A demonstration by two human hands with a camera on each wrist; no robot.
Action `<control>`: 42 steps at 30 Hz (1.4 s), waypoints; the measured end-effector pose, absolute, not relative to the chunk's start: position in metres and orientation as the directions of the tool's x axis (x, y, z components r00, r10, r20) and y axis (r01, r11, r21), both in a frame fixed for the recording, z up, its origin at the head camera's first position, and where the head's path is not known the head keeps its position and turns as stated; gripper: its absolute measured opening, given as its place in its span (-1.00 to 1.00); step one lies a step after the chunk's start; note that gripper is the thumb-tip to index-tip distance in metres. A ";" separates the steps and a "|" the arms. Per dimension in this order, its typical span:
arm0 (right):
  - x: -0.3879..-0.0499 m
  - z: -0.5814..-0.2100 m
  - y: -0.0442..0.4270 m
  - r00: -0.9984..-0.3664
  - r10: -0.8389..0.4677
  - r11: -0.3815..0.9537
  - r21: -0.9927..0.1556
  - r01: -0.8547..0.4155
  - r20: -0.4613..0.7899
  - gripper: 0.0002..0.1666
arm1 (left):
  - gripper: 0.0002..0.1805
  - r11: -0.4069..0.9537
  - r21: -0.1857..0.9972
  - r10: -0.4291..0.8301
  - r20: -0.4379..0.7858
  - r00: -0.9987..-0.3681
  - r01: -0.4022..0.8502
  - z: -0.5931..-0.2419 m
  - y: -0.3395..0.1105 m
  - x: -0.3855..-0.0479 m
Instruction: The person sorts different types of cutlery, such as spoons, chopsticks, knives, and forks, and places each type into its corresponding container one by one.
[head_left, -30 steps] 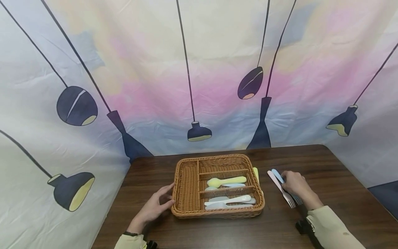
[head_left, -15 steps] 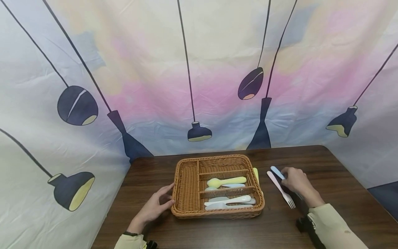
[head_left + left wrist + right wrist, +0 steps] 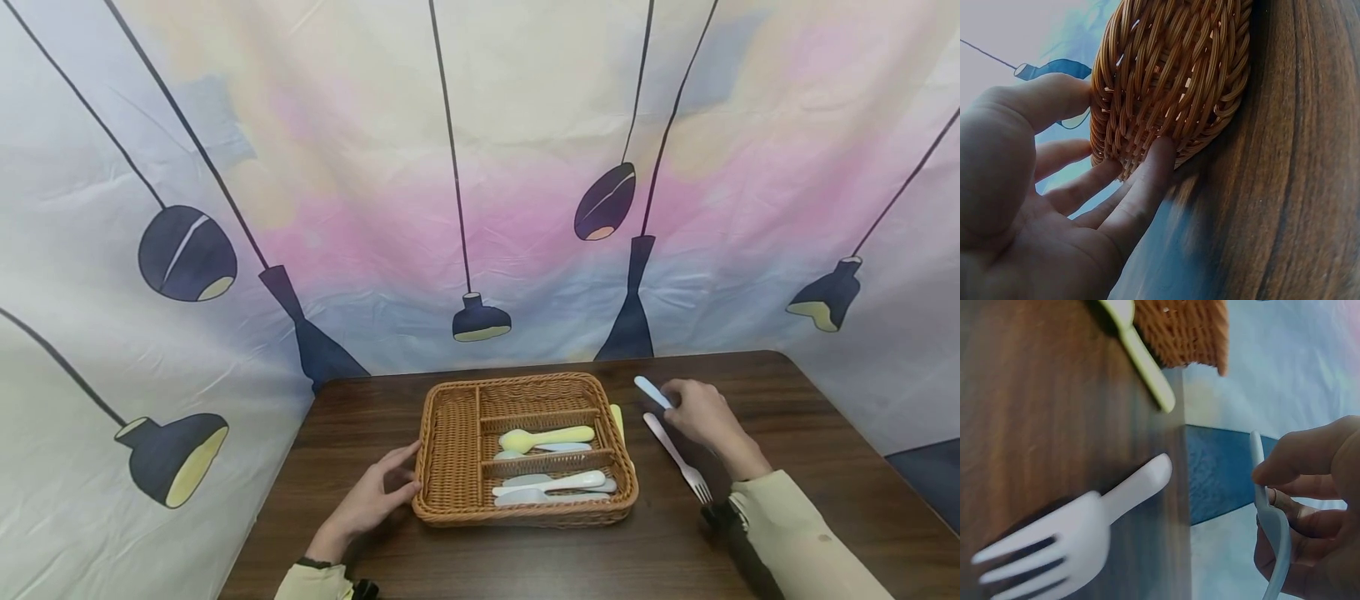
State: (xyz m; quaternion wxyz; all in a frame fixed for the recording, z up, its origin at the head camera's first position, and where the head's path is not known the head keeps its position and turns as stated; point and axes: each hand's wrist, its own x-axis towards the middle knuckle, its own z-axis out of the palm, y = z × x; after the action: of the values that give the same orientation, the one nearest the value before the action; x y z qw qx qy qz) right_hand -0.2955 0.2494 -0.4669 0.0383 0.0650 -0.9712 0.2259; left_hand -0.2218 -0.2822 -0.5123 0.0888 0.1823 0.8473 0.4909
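Note:
Fingers fairly straight, my left hand (image 3: 372,495) touches the left side of a brown wicker basket (image 3: 450,518). The left wrist view shows the thumb at the basket's rim (image 3: 1100,69) and fingertips against the weave. My right hand (image 3: 703,414) pinches a light blue fork (image 3: 651,392) above the table, right of the basket. In the right wrist view the blue fork (image 3: 1272,525) is between thumb and fingers, its tines cut off by the frame edge. A pale pink fork (image 3: 678,458) lies on the table just left of the right hand.
In the basket's compartments lie a yellow spoon (image 3: 547,437) and several white and pale pieces of cutlery (image 3: 555,483). A yellow-green spoon (image 3: 1144,365) lies on the dark wooden table (image 3: 525,558) against the basket's right side. Behind hangs a lamp-patterned cloth (image 3: 375,167).
My right hand has lifted the blue fork off the table and moved it left and away from me, apart from the pink fork. The left hand and basket have stayed put.

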 end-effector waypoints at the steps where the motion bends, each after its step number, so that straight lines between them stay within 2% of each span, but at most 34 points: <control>1: -0.296 -0.465 0.247 -0.988 -0.110 0.886 -0.439 -0.147 0.109 -0.62 | -0.26 0.451 0.865 0.397 0.028 -0.917 0.221 -0.512 -0.282 -0.221; 16: -0.307 -0.442 0.215 -0.964 -0.151 0.840 -0.485 -0.243 0.221 -0.65 | -0.26 0.464 0.864 0.377 0.008 -0.926 0.196 -0.507 -0.281 -0.221; 23: -0.311 -0.438 0.200 -0.939 -0.200 0.826 -0.467 -0.314 0.278 -0.65 | -0.26 0.456 0.864 0.391 0.021 -0.920 0.214 -0.506 -0.281 -0.220; 35: -0.317 -0.430 0.172 -0.903 -0.264 0.793 -0.456 -0.404 0.340 -0.68 | -0.26 0.458 0.865 0.386 0.012 -0.922 0.203 -0.509 -0.282 -0.222; 42: -0.320 -0.428 0.156 -0.894 -0.300 0.766 -0.475 -0.434 0.333 -0.70 | -0.26 0.474 0.860 0.370 -0.002 -0.929 0.187 -0.511 -0.282 -0.222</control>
State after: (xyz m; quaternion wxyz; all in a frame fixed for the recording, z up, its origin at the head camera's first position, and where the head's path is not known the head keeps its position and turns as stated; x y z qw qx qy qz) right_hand -0.3197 0.1561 -0.4281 0.1198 0.1968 -0.9320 0.2799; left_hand -0.2217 -0.2819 -0.5108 0.0939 0.1632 0.8535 0.4860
